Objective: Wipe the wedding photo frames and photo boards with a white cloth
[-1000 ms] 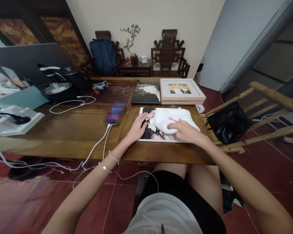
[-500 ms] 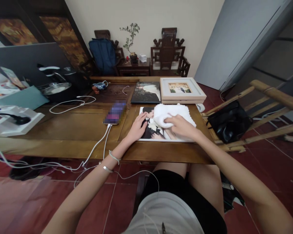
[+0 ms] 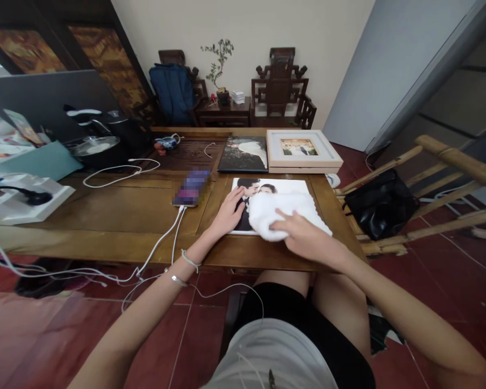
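A photo panel [image 3: 240, 222] with a picture of two people lies flat near the table's front edge. My left hand [image 3: 229, 210] rests on its left side, fingers stretched out. My right hand [image 3: 303, 233] grips a white cloth [image 3: 283, 208] and presses it on the panel's lower right. The cloth hides much of the picture. Past the panel's far edge lie a dark photo album or plate [image 3: 243, 154] and a pale wooden picture frame [image 3: 275, 162], side by side.
A phone [image 3: 191, 188] with a white charging cable [image 3: 162, 246] lies left of the panel. Farther left are a power strip [image 3: 20, 200], a teal box [image 3: 56, 162] and a glass-lidded pot [image 3: 95, 148]. At the right stands a bamboo chair [image 3: 461, 162] holding a black bag [image 3: 383, 202].
My right hand has drawn the cloth toward me, from the panel's upper part to its lower edge, uncovering a second head in the picture. My left hand has stayed in place.
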